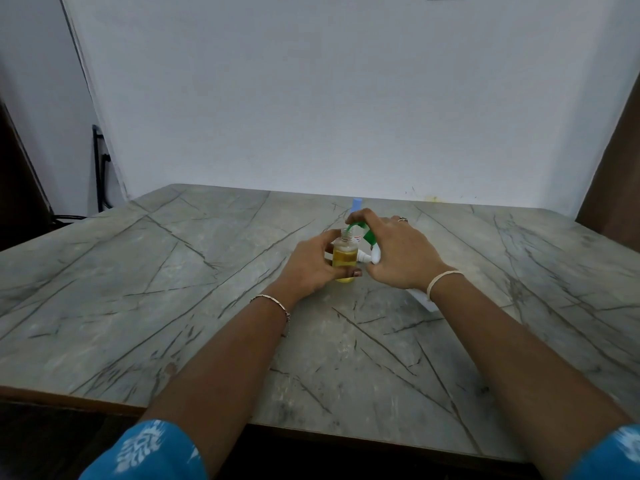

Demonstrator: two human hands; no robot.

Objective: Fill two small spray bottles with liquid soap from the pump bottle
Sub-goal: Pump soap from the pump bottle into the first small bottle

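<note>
A small clear spray bottle stands uncapped on the table, about three quarters full of yellow liquid. My left hand grips it round the body, thumb in front near its base. The green pump head of the pump bottle has its spout right over the small bottle's open neck. My right hand lies over the pump head with fingers curled on it and hides most of the pump bottle. A white spray cap lies between my hands. Behind them a blue cap sticks up; whatever carries it is hidden.
The grey marble-patterned table runs to a white wall behind. A white object lies partly hidden under my right wrist. The table's front edge is near my elbows. Dark cables hang at the far left by the wall.
</note>
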